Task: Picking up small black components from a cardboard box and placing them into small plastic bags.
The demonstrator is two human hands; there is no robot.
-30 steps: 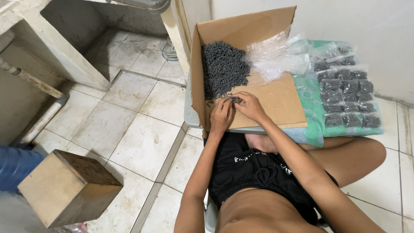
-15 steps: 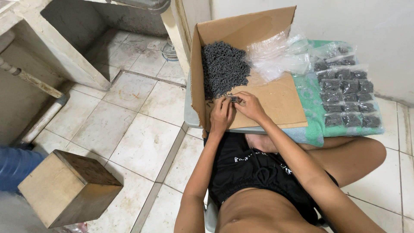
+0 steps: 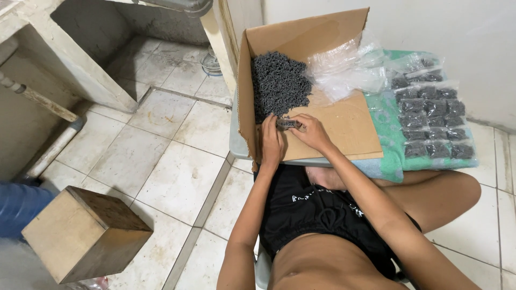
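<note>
1. The left hand and the right hand meet over the floor of an open cardboard box, fingers curled in toward each other.
2. Between them sits a small clear bag with dark pieces inside; the fingertips of both hands pinch it, the left from its near-left edge, the right from its right end.
3. Both hands are narrow, closed on that bag. How firmly they grip cannot be told at this size.
4. Just beyond the hands, toward the box's far-left corner, lies a heap of small dark grey screws, its near edge close to the bag.
5. Beyond the right hand and further right, a crumpled bundle of empty clear plastic bags lies against the box's back wall.
6. Well to the right of the right hand, outside the box, rows of filled packets of the same dark pieces lie flat on a green cloth.
7. The box and cloth rest on a low surface, whose pale edge shows left of the left hand.
8. Well to the left of the hands and nearer the person, a wooden block stands on the tiled floor.
9. At the far left edge, beside the block, a blue-clad part of another person shows.
</note>
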